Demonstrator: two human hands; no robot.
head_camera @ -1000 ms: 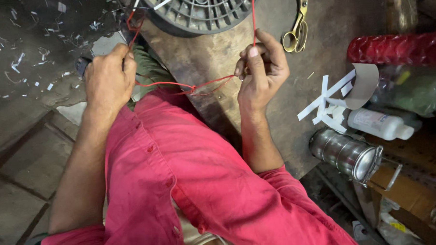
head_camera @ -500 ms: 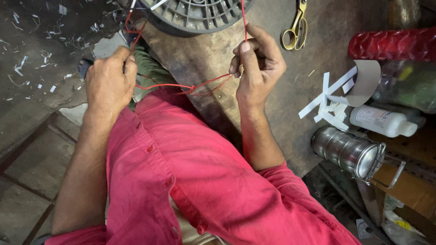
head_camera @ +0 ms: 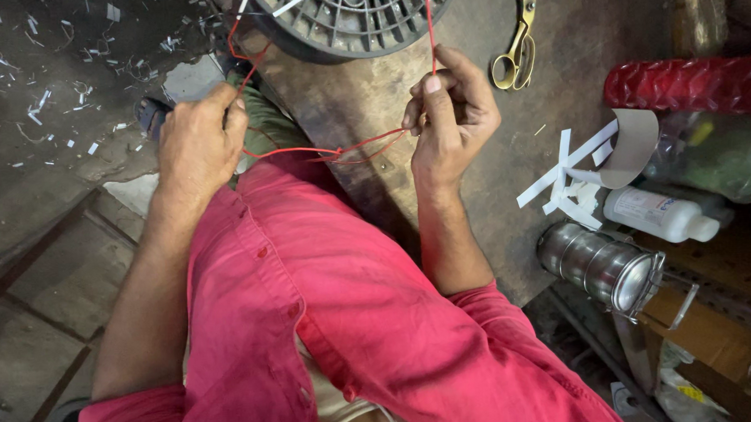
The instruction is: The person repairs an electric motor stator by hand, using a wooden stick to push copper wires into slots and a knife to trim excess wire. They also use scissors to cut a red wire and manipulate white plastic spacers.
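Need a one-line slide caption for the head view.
Both hands, left hand and right hand, pinch a knotted red wire below a grey fan grille.

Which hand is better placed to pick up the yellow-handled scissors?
Probably the right hand: the scissors lie just beyond it on the bench. The left hand is further away, gripping the red thread.

Pink-red buttoned shirt [head_camera: 329,312], sleeves rolled, forearms bare.

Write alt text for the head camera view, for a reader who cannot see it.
A person's left hand and right hand stretch a thin red wire between them above a worn brown workbench. Beyond lies a round grey slotted plastic disc, with yellow-handled scissors to the right.
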